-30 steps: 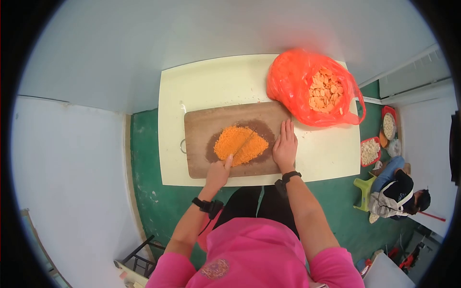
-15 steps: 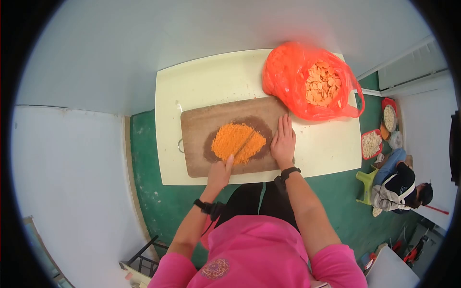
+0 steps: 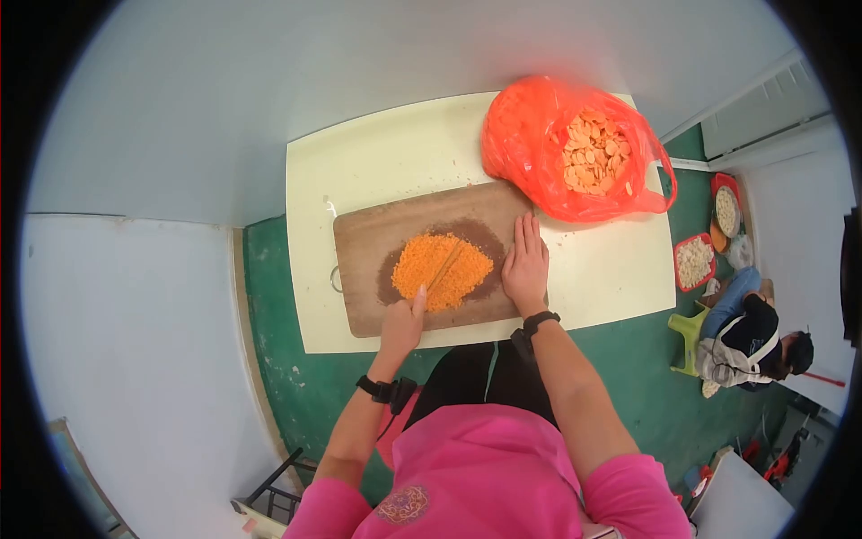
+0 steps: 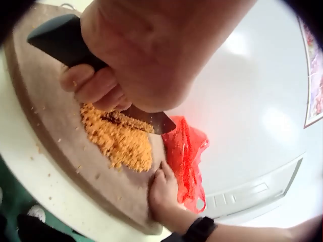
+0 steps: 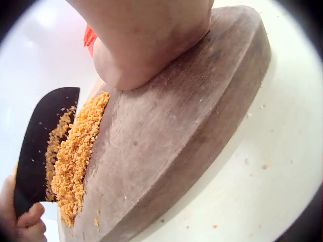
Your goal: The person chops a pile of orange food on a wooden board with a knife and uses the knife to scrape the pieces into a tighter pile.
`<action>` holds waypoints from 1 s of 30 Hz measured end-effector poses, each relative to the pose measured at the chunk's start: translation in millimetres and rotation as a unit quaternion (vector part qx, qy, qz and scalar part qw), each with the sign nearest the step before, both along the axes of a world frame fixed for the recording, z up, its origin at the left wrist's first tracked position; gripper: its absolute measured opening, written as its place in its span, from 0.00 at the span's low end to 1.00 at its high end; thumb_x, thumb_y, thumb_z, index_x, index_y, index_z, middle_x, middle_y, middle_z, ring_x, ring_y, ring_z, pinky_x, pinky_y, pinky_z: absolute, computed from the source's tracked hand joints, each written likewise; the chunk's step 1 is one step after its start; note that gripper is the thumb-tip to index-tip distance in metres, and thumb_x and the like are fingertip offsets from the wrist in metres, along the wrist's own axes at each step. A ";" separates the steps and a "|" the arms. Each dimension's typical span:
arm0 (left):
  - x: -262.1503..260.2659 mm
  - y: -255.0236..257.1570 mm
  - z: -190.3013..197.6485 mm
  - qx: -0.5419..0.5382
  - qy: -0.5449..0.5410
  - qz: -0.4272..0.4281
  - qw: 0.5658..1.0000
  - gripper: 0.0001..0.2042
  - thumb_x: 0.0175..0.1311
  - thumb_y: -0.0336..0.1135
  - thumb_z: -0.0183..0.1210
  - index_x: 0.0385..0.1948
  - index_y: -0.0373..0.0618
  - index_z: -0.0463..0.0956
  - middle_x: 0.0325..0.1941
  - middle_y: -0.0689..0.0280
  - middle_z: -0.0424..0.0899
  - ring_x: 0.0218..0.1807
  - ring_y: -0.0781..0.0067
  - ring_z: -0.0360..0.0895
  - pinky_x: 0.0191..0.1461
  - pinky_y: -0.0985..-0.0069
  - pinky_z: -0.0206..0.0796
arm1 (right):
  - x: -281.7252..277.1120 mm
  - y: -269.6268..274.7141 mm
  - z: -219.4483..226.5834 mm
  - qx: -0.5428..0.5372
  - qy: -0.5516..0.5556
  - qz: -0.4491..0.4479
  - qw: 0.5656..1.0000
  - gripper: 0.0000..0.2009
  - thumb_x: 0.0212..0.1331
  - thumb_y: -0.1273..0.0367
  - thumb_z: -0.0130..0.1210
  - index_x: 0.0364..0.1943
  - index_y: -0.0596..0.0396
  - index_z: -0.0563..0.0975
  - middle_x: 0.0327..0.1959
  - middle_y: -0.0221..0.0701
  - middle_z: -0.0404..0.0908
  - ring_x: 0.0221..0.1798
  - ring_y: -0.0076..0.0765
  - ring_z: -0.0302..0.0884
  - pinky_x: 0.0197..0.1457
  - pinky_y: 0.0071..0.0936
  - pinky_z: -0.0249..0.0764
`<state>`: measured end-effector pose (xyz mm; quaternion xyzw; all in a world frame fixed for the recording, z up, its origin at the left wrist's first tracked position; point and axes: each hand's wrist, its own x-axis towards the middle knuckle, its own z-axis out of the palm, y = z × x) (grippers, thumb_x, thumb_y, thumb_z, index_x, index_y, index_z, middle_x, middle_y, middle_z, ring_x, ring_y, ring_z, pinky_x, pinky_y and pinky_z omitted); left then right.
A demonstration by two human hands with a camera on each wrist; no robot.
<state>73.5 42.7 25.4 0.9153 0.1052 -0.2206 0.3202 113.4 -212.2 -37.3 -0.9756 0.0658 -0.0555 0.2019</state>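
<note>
My left hand [image 3: 401, 325] grips the dark handle [image 4: 60, 40] of a broad-bladed kitchen knife [image 5: 36, 143]. Its blade stands across a pile of finely chopped carrot [image 3: 420, 259] on a thick wooden cutting board [image 3: 370, 235]. Orange bits cling to the side of the blade in the right wrist view. At the board's right end my right hand [image 3: 527, 271] rests flat, fingers straight and pointing away from me. In the right wrist view only the heel of that hand and the wrist show; its fingers are hidden.
Behind the board's right corner a red plastic bag [image 3: 521, 135] holds many orange slices [image 3: 593, 153]. The pale table [image 3: 611, 274] stands against a grey wall. On the right, a seated person [image 3: 750, 332] is near a green stool [image 3: 687, 337] and red baskets of pale pieces [image 3: 693, 262].
The knife has shifted a little left across the carrot pile, its blade turned slightly. My right hand stays on the board's right end. The head view has drifted slightly.
</note>
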 end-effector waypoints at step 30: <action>-5.7 3.5 -16.1 0.008 -0.018 -0.031 0.999 0.35 0.76 0.58 0.41 0.22 0.31 0.79 0.22 0.38 0.77 0.31 0.34 0.78 0.37 0.47 0.65 | -1.6 0.1 2.5 -0.010 0.015 -0.008 1.000 0.30 0.66 0.70 0.43 0.74 0.55 0.58 0.80 0.36 0.51 0.82 0.39 0.46 0.78 0.42 0.52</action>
